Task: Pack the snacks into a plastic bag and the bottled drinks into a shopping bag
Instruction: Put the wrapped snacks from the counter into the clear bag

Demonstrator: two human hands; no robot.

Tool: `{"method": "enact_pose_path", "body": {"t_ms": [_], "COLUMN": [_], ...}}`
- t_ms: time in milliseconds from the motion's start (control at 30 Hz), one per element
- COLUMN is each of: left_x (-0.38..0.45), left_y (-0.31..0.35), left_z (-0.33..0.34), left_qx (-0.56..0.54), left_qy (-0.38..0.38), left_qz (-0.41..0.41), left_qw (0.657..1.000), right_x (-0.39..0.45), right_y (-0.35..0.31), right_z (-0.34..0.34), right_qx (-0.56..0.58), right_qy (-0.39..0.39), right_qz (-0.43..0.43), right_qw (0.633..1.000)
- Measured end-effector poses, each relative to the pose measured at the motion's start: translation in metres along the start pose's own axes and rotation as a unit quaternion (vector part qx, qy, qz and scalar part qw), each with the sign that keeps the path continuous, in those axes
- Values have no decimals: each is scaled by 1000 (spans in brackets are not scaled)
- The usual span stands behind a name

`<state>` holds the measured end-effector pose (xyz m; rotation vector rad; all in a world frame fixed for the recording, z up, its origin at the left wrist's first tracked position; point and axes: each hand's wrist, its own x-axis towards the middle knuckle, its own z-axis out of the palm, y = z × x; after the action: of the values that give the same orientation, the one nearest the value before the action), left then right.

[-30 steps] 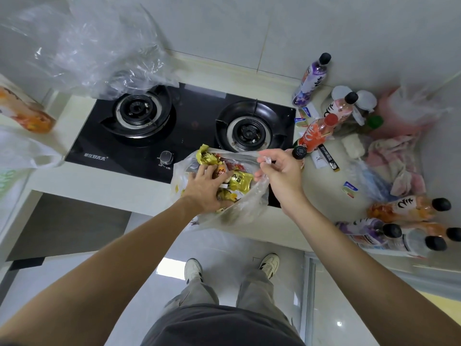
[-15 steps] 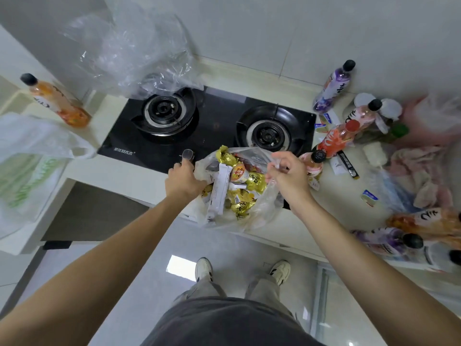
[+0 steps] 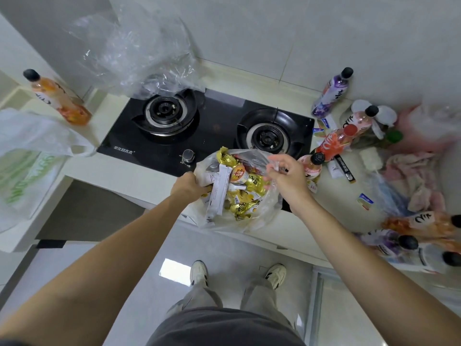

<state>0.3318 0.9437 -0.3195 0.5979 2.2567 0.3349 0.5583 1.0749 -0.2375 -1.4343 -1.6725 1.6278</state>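
A clear plastic bag (image 3: 259, 216) full of gold-wrapped and white snacks (image 3: 243, 186) rests at the counter's front edge before the stove. My left hand (image 3: 189, 187) grips its left rim. My right hand (image 3: 287, 178) pinches the right rim, holding the mouth open. Several bottled drinks stand right of the stove: a purple one (image 3: 330, 94), a pink one (image 3: 359, 119), a red-orange one (image 3: 334, 142) and a pink one (image 3: 311, 168) beside my right hand. More bottles (image 3: 421, 233) lie at the far right. An orange bottle (image 3: 58, 99) stands far left next to a white and green shopping bag (image 3: 27, 166).
A black two-burner gas stove (image 3: 212, 131) lies behind the snack bag, with a big crumpled clear plastic sheet (image 3: 134, 51) over its back left. Pink cloths (image 3: 419, 176), small sachets (image 3: 364, 201) and clutter cover the right counter. The counter edge drops to the floor and my shoes (image 3: 199, 273).
My left hand came out from among the snacks and took the bag's left rim. The view shifted, bringing the orange bottle and shopping bag at the left into sight.
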Motion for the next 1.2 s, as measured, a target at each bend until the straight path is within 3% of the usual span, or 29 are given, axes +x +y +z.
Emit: {"method": "enact_pose_path", "body": {"t_ms": [67,300,533,733,1067,1200], "left_x": [1,-16,-24,-37,-60,-64], "left_y": [-5,-3,13,29,39,29], "left_z": [4,-16,-37,-47,-86,-86], "left_qx": [-8,-204,-244,-335,-445,-451], "left_qy": [43,122,116,86,148,142], "left_qz": [20,71,80,107,193,191], "left_qw": [999,969,960,932,862,860], "right_x": [-1,-6,-12,-12,-19,-15], "right_y": [1,1,-6,-13,-26,-17], "right_z": [-1,-5,-7,-12,-19,-21], "right_qx": [12,5,-3,10,45,23], "right_qy": [2,6,17,12,68,58], "right_qz": [2,-8,-28,-47,-112,-89], "right_qw": [1000,1000,999,999,990,994]}}
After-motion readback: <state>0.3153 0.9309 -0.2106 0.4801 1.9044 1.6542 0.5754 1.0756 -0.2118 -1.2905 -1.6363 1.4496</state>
